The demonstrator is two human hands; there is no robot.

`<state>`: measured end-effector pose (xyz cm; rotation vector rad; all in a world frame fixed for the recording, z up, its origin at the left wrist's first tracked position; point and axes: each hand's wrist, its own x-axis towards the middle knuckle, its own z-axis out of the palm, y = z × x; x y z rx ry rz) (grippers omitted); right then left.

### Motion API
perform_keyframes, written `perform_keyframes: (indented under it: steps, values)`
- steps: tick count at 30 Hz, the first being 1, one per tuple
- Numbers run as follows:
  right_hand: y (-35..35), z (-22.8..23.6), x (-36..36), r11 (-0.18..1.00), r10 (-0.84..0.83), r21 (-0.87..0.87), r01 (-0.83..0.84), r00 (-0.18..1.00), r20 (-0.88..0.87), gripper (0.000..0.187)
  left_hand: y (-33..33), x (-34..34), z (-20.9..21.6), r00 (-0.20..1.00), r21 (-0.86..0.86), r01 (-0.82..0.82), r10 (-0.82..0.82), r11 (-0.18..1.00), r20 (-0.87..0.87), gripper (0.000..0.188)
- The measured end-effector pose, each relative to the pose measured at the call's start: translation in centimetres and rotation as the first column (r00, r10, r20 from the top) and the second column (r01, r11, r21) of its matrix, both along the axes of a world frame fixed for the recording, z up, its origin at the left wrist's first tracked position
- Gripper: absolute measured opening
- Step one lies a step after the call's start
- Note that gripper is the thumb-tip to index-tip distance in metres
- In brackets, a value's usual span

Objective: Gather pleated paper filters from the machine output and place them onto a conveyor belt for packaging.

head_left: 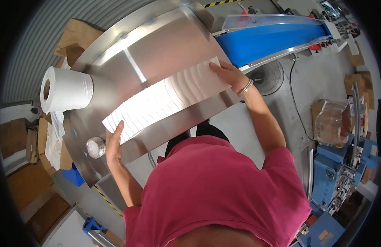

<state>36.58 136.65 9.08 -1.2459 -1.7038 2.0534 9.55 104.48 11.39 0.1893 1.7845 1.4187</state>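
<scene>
A long row of overlapping thin white sheets or flat packets (157, 99) stretches slantwise across the near part of a steel table (170, 45); their exact kind cannot be made out. At the row's left end, my left hand (114, 142) closes on it with the thumb on top. My right hand (229, 76), with a bangle at the wrist, grips the far right end, thumb above and the other fingers mostly hidden beneath. Just left of my left hand sits a roll of clear tape or film (95, 147).
A large white roll (69, 89) lies at the table's left. Beyond the right edge runs a blue conveyor belt (273, 39) with clear side guards. A floor fan (266, 78), cardboard boxes (332, 121) and blue machinery (328, 173) stand to the right; an open carton (54, 144) is on the left.
</scene>
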Motion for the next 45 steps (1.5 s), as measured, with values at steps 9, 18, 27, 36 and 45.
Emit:
perform_keyframes:
  steps: [9,18,27,36,45]
  values:
    - [0.6,0.1,0.3,0.889,-0.289,-0.414,0.194,0.940,-0.182,0.032,-0.1,0.4,0.1,0.999,-0.021,-0.033,0.033,0.999,-0.009,0.078]
    - [7.2,-7.5,4.9,0.841,-0.442,-0.423,0.337,0.880,-0.176,0.034,-0.3,0.2,-0.1,1.000,-0.044,-0.030,0.030,0.999,-0.004,0.073]
    - [-0.8,1.8,0.9,0.984,-0.109,-0.149,0.100,0.992,-0.060,0.050,-0.5,0.9,-0.1,0.999,-0.048,-0.035,0.036,0.998,0.011,0.073]
    - [1.3,-0.1,1.4,0.995,-0.096,0.031,0.096,0.995,-0.005,0.034,-0.2,0.8,0.1,1.000,-0.050,-0.008,0.009,0.999,0.023,0.076]
    - [4.0,-4.6,3.0,0.755,-0.319,-0.644,0.125,0.928,-0.194,0.045,0.8,1.9,0.4,1.000,-0.046,0.004,-0.003,0.999,0.019,0.077]
